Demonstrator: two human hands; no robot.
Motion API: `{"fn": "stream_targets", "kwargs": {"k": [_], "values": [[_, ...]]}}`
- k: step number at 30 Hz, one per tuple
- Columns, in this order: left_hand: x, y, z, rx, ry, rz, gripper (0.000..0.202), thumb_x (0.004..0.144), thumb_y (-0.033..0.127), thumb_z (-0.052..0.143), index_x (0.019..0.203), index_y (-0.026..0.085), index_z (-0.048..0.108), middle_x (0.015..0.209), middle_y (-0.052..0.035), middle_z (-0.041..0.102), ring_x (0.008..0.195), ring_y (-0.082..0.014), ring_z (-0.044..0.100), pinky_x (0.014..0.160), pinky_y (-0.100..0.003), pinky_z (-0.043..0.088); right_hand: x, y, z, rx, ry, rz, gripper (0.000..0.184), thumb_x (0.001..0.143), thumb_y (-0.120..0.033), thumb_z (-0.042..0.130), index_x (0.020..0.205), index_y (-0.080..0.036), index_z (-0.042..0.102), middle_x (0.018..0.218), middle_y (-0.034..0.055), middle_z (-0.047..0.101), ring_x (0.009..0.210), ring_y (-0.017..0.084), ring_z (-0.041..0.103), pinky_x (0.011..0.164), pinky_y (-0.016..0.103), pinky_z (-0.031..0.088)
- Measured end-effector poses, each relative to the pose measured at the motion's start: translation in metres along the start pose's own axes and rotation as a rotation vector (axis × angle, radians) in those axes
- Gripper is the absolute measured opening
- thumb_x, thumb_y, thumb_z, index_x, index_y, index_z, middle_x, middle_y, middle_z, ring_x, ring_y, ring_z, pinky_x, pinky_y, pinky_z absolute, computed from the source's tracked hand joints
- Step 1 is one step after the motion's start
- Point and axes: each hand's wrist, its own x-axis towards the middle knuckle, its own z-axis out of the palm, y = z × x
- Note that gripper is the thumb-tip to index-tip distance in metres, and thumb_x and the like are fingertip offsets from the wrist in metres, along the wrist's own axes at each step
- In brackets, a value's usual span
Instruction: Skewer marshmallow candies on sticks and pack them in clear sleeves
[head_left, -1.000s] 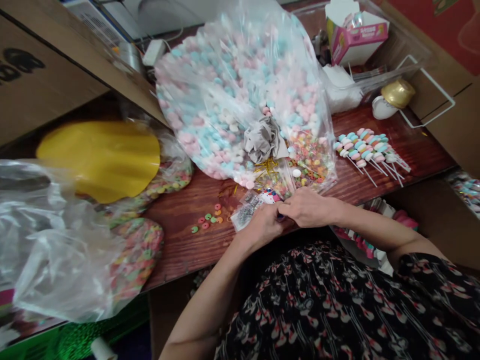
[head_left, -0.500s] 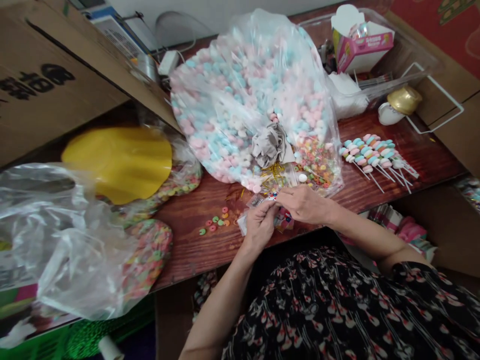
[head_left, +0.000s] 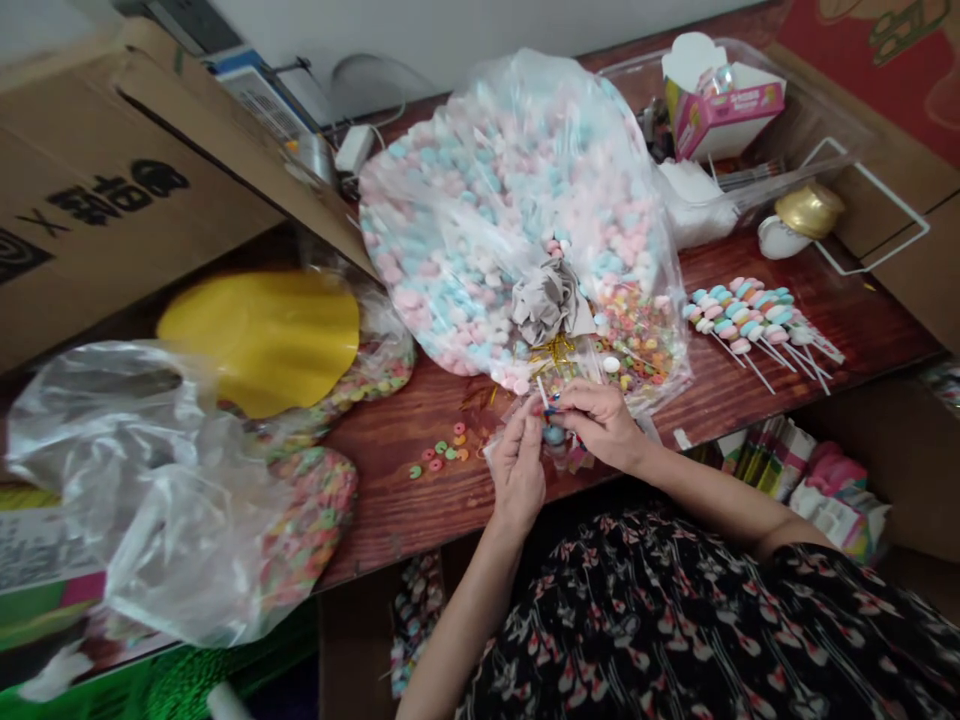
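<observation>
Both hands meet at the table's front edge, around a candy stick whose white stick [head_left: 542,393] points up between the fingers. A pale blue rounded piece [head_left: 553,434] shows just below them, partly covered. My left hand [head_left: 520,462] is closed in a pinch on the stick from the left. From the right, the fingertips of my right hand [head_left: 604,428] pinch at the same spot, where a small dark blue bit shows. Clear plastic lies beneath the hands. Several finished candy skewers [head_left: 754,318] rest together on the right. Loose ring candies [head_left: 439,452] lie left of my hands.
A big clear bag of pastel candies [head_left: 465,210] fills the back middle, with crumpled grey paper [head_left: 547,300] and gold twist ties [head_left: 555,352] before it. On the left are a yellow sheet [head_left: 262,340], a plastic bag [head_left: 172,500] and a cardboard box [head_left: 112,200].
The white stick now stands up between my fingers, and the pale blue piece shows beneath. My right hand has lowered slightly, its fingers more extended. The whole view has shifted a little.
</observation>
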Motion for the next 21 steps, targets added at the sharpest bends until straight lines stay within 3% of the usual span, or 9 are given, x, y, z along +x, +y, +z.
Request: {"fn": "stream_targets", "kwargs": {"k": [7, 12, 15, 18, 21], "values": [[-0.010, -0.001, -0.008, -0.103, -0.135, -0.115, 0.029, 0.079, 0.045, 0.071, 0.091, 0.019, 0.072, 0.078, -0.0021, 0.067, 0.076, -0.0143, 0.061, 0.074, -0.026, 0.050, -0.001, 0.000, -0.004, -0.088, 0.051, -0.175, 0.010, 0.088, -0.022, 0.060, 0.081, -0.019, 0.067, 0.078, 0.0019, 0.057, 0.069, 0.011, 0.054, 0.063, 0.025, 0.044], [0.000, 0.015, -0.025, -0.129, -0.414, -0.389, 0.028, 0.078, 0.041, 0.072, 0.087, 0.015, 0.070, 0.069, -0.0008, 0.062, 0.058, -0.0094, 0.052, 0.057, -0.022, 0.043, 0.001, -0.001, -0.003, 0.000, -0.001, -0.124, 0.014, 0.085, -0.020, 0.063, 0.071, -0.018, 0.062, 0.067, -0.0012, 0.055, 0.064, 0.010, 0.051, 0.061, 0.024, 0.042], [0.008, 0.022, -0.032, -0.104, -0.523, -0.466, 0.028, 0.077, 0.039, 0.072, 0.081, 0.011, 0.069, 0.071, -0.0049, 0.063, 0.059, -0.0113, 0.054, 0.054, -0.023, 0.041, 0.002, 0.000, -0.004, 0.004, -0.015, -0.080, 0.016, 0.086, -0.022, 0.060, 0.071, -0.018, 0.060, 0.065, -0.0017, 0.055, 0.063, 0.010, 0.052, 0.061, 0.025, 0.043], [0.013, 0.024, -0.032, -0.175, -0.533, -0.488, 0.024, 0.077, 0.035, 0.071, 0.073, 0.012, 0.065, 0.072, -0.0056, 0.063, 0.064, -0.0141, 0.060, 0.063, -0.025, 0.047, 0.002, -0.001, -0.014, -0.226, -0.008, -0.177, 0.011, 0.090, -0.022, 0.054, 0.089, -0.019, 0.064, 0.090, 0.0058, 0.065, 0.082, 0.015, 0.059, 0.074, 0.031, 0.046], [0.014, 0.023, -0.033, -0.210, -0.518, -0.531, 0.024, 0.078, 0.036, 0.067, 0.072, 0.013, 0.061, 0.069, -0.0051, 0.063, 0.059, -0.0166, 0.063, 0.060, -0.028, 0.049, 0.005, -0.003, -0.031, -0.609, -0.232, -0.448, 0.024, 0.091, -0.023, 0.052, 0.112, -0.029, 0.063, 0.128, 0.0057, 0.060, 0.120, 0.023, 0.050, 0.095, 0.043, 0.037]]}}
